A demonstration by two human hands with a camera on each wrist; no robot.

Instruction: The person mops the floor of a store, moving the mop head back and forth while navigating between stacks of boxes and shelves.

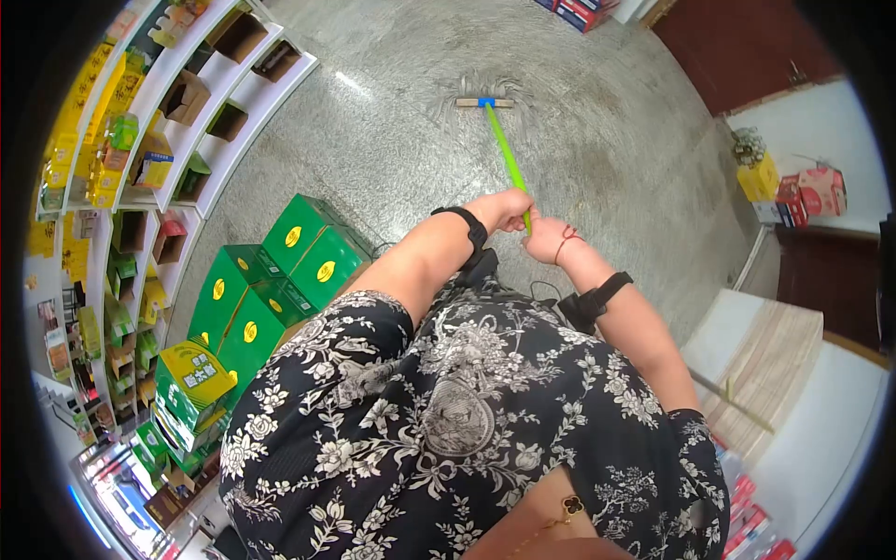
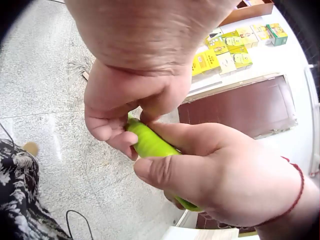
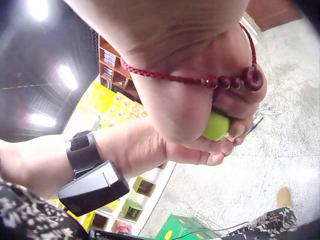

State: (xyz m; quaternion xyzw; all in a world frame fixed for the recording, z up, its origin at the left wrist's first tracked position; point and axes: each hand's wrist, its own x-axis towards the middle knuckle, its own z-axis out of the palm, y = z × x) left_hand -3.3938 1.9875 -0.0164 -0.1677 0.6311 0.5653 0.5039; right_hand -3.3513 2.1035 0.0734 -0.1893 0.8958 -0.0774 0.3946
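A mop (image 1: pixel 507 154) with a bright green handle reaches away from my body. Its blue joint and flat head lie on the floor, grey strands fanned around them. My left hand (image 1: pixel 509 207) grips the handle, fingers curled round it in the left wrist view. Just behind it, at the near end, my right hand (image 1: pixel 551 241) holds the same handle, a red bracelet (image 1: pixel 566 241) at its wrist. In the right wrist view the rounded green handle end (image 3: pixel 216 126) pokes out of the right fist, with the left hand (image 3: pixel 192 151) close beyond.
Green cartons (image 1: pixel 250 308) are stacked on the left, beside curved white shelves (image 1: pixel 201 210) of packaged goods. The speckled grey floor (image 1: pixel 392 140) spreads ahead. At the right stand a pink box (image 1: pixel 822 190) and a wood-patterned panel (image 1: pixel 761 345). Red-and-blue boxes (image 1: pixel 579 11) sit at the far edge.
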